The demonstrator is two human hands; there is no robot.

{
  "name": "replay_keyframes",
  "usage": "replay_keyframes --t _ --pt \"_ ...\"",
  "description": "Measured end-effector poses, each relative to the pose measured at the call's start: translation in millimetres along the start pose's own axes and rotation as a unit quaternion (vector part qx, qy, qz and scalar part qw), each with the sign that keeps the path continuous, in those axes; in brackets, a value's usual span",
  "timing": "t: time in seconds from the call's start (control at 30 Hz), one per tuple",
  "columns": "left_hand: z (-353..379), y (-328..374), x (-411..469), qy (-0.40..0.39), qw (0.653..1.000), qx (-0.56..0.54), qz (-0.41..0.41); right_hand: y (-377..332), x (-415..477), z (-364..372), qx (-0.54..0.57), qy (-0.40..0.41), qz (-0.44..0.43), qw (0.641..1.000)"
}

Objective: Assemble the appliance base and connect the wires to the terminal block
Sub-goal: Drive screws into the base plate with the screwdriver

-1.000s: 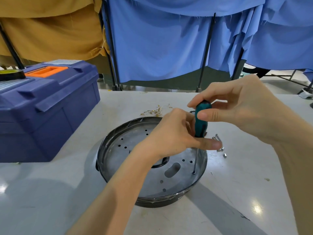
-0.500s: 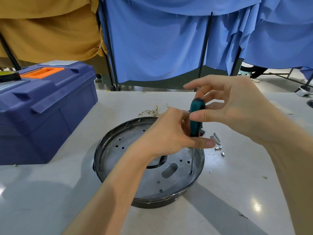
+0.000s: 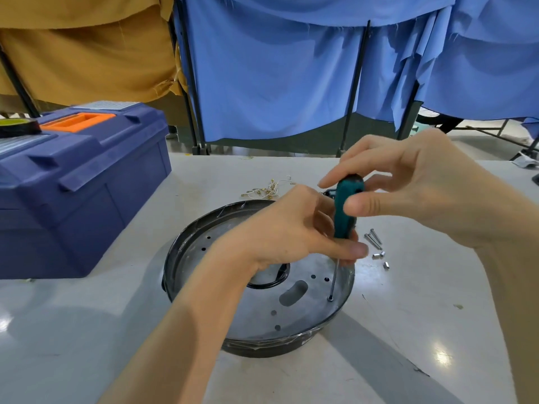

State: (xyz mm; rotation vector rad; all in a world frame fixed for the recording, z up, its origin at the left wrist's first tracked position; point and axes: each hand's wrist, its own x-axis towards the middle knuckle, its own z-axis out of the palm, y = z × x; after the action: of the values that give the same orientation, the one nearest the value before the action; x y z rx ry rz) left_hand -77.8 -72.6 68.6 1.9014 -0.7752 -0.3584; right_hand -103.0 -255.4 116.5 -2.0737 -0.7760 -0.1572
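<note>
The round appliance base (image 3: 204, 243), a black rim around a grey metal plate with several holes, lies on the white table. A teal-handled screwdriver (image 3: 345, 208) stands upright, its tip on a screw (image 3: 330, 298) near the plate's right edge. My right hand (image 3: 414, 185) pinches the top of the handle between thumb and fingers. My left hand (image 3: 291, 231) grips the lower handle and shaft, its thumb pointing right. A bundle of white wires with metal terminals (image 3: 271, 189) lies behind the base.
A closed blue toolbox (image 3: 78, 182) with an orange handle stands at the left, a tape roll (image 3: 17, 126) on its lid. Loose screws and small metal spacers (image 3: 376, 246) lie right of the base. Blue and ochre cloth screens hang behind the table.
My right hand's fingers have shifted around the top of the handle, from spread to closed on it. The screwdriver stays upright on the same screw; my left hand keeps its hold.
</note>
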Motion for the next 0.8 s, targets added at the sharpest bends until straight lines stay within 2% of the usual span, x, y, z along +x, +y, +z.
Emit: replay_keyframes --t 0.1,0.27,0.5,0.67,0.73,0.8 --pt "5.3 0.1 2.9 0.039 0.998 0.041 -0.004 -0.9 0.4 1.1 -0.009 0.026 -0.019 0.999" --pt "-12.8 -3.9 -4.5 -0.015 1.000 -0.019 -0.003 2.6 -2.8 -4.6 0.000 0.022 -0.006 1.000" --pt "-4.8 -2.0 1.6 0.079 0.995 0.056 -0.005 4.1 2.7 9.4 -0.015 0.042 0.017 0.999" --pt "-10.0 -3.7 -3.5 -0.003 0.999 -0.047 -0.006 5.2 2.7 8.9 -0.015 0.041 0.004 0.999" --pt "-9.3 -3.3 -4.7 -0.007 0.997 -0.082 -0.011 4.5 2.1 9.1 -0.010 0.036 0.006 0.999" --pt "-8.2 -2.7 -3.7 0.016 0.999 -0.050 -0.012 2.8 1.9 9.7 0.008 0.033 0.014 0.999"
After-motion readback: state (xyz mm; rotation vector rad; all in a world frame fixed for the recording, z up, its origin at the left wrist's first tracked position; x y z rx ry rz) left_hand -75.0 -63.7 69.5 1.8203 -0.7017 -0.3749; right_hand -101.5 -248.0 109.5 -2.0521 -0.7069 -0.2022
